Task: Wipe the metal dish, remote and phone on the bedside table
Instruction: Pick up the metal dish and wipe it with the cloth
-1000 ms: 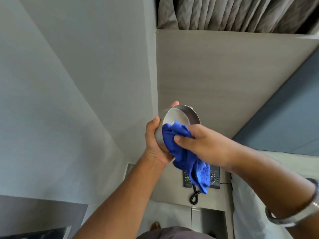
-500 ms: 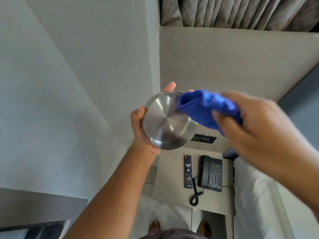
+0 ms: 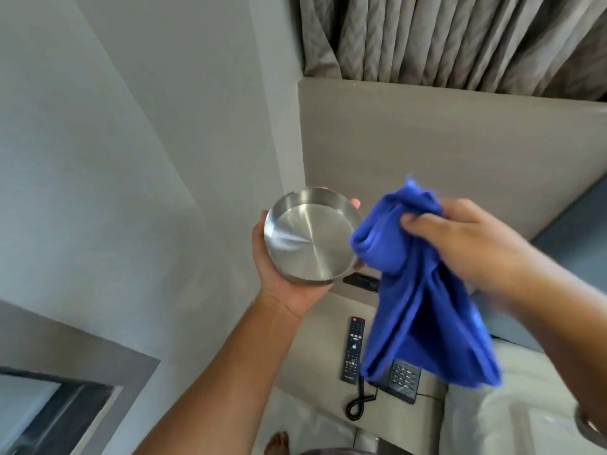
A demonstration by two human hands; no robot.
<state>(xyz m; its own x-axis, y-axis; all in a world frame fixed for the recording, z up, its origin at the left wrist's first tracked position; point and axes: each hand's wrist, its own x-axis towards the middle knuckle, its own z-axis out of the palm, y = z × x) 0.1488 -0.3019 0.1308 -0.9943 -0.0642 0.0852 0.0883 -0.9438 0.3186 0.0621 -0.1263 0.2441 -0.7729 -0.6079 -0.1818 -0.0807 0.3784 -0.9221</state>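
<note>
My left hand [image 3: 285,290] holds the round metal dish [image 3: 312,236] from below, high above the table, with its hollow side facing me. My right hand [image 3: 466,244] grips a blue cloth [image 3: 423,297] just right of the dish; the cloth touches the dish's right rim and hangs down loose. Far below, a black remote [image 3: 354,348] lies on the bedside table [image 3: 322,339]. To the remote's right sits a black phone [image 3: 403,379], its upper part hidden by the cloth, with a coiled cord [image 3: 359,403] trailing toward me.
A grey wall fills the left. A beige headboard panel [image 3: 427,152] rises behind the table, with curtains [image 3: 460,37] above it. A white bed [image 3: 512,415] lies to the right. A bare foot [image 3: 278,443] stands on the floor below.
The dish has turned from underside to hollow side toward me. My right hand pulled the cloth to the right, and the cloth now hangs unfolded over the phone.
</note>
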